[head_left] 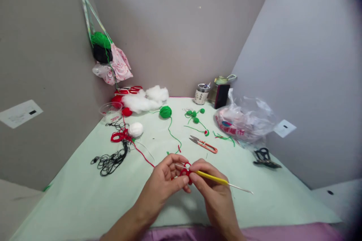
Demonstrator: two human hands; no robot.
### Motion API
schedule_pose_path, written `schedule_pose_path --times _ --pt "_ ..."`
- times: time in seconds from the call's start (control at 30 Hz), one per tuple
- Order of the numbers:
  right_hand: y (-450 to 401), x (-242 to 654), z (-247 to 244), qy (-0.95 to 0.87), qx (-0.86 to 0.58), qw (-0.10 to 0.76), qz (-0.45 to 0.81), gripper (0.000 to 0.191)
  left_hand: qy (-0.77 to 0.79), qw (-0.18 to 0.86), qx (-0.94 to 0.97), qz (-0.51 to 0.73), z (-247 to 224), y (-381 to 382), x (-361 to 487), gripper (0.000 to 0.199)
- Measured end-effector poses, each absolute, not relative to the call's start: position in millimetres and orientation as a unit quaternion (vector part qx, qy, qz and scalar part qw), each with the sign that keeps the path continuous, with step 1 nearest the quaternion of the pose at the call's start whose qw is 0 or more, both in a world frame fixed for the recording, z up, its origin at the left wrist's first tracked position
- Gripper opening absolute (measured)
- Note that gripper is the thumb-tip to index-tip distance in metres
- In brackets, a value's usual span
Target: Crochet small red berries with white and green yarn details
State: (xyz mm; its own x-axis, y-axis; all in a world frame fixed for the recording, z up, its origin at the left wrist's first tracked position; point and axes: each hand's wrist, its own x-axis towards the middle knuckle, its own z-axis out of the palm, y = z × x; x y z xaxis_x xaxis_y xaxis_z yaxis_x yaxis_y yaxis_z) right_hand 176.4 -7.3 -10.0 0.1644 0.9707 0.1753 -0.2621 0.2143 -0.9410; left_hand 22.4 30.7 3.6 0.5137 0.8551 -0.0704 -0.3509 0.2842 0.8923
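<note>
Near the front middle of the table, my left hand [165, 179] pinches a small red crochet piece [186, 173] between thumb and fingers. My right hand [212, 182] grips a crochet hook [212, 177] by its yellow handle. The hook's thin metal tip points left and lies at the red piece; whether it passes through a stitch is too small to tell. Red yarn [143, 153] runs from the left of the table to behind my left hand. Just beyond my hands lie orange-handled thread snips [204, 144]. A green yarn ball [165, 112] stands farther back, its strand trailing forward.
At left are a white yarn ball [135, 130], tangled black yarn [111, 162], a clear tub [111, 111] and white stuffing [144, 99]. Green crocheted balls [195, 120], a can [201, 94], a phone [222, 96], a plastic bag [243, 118] and a black clip [265, 158] lie right.
</note>
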Motion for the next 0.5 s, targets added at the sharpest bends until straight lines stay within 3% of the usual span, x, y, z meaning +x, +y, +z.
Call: schedule_pose_path --times 0.3,0.43,0.5 --pt "-28.4 222.1 -7.9 -0.322 -0.266 0.665 0.619 0.031 0.295 0.694 0.422 0.503 43.8 61.1 -71.0 0.029" --pt "-41.9 252.0 -13.0 -0.305 -0.212 0.731 0.572 0.023 0.387 0.553 0.526 0.518 55.7 71.0 -139.6 0.034" --pt "-47.3 262.1 -16.0 -0.311 -0.199 0.746 0.554 0.021 0.488 0.469 0.591 0.438 52.4 77.0 -163.8 0.032"
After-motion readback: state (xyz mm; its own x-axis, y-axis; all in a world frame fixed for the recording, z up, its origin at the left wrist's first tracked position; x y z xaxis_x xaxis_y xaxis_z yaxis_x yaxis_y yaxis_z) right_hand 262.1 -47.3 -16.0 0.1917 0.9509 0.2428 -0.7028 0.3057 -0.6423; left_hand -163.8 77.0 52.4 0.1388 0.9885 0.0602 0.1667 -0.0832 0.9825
